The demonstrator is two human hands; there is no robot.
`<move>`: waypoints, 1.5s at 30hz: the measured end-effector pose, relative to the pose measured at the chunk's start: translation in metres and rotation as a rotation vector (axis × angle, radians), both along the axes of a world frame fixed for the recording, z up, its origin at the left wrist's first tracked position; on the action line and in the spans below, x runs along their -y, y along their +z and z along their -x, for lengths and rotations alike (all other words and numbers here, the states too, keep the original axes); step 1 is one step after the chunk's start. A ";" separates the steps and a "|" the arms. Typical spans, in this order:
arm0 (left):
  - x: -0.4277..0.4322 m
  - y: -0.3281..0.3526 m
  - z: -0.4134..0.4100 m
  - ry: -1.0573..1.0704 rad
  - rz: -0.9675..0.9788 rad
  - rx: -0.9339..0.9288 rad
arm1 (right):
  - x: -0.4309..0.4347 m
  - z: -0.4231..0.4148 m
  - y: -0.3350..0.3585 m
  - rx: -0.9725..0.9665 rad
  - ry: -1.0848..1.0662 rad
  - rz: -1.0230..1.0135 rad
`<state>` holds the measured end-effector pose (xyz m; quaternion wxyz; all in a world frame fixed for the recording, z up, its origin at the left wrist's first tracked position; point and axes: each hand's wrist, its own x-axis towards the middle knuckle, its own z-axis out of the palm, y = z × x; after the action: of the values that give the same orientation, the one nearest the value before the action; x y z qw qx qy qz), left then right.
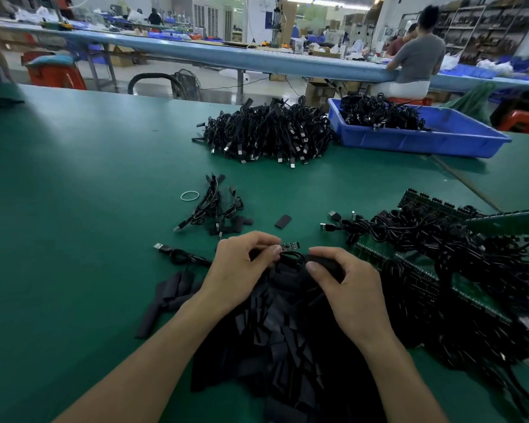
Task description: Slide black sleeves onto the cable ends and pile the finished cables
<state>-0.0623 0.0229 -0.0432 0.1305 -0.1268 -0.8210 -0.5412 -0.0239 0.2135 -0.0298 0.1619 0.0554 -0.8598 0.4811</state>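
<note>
My left hand (242, 264) pinches a black cable just behind the small circuit board (290, 246) at its end; the cable's USB plug (161, 247) trails left on the green table. A short way to the right, my right hand (345, 282) pinches a black sleeve (324, 262), held close to the board. Both hands hover over a heap of loose black sleeves (281, 337) at the table's near edge. A small pile of several cables (214, 206) lies beyond my left hand.
A big heap of black cables (269, 132) sits at mid table, a blue bin (416, 138) with more cables to its right. Tangled cables on green board strips (446, 257) fill the right side. A rubber band (190, 196) and a stray sleeve (283, 221) lie loose.
</note>
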 end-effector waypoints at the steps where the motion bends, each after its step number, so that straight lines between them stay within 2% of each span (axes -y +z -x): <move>1: 0.000 0.001 0.000 -0.005 -0.005 0.000 | 0.000 0.001 0.000 0.001 -0.006 -0.001; 11: -0.004 0.018 -0.005 -0.041 0.013 -0.075 | 0.000 0.001 -0.001 -0.097 -0.071 0.118; 21: -0.008 0.025 -0.007 -0.088 -0.031 -0.059 | 0.001 0.001 0.000 -0.145 -0.071 0.222; 29: -0.009 0.027 -0.009 -0.127 -0.064 -0.005 | 0.003 -0.003 0.005 -0.134 -0.034 0.303; 38: -0.001 0.033 -0.007 -0.234 -0.040 0.052 | 0.001 -0.003 0.008 -0.077 -0.008 0.278; 45: 0.005 0.037 -0.003 -0.306 -0.047 0.086 | -0.002 -0.003 0.010 -0.005 0.137 0.255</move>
<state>-0.0591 0.0175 -0.0064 0.0142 -0.2240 -0.7841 -0.5786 -0.0214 0.2160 -0.0201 0.1365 0.0941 -0.7854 0.5963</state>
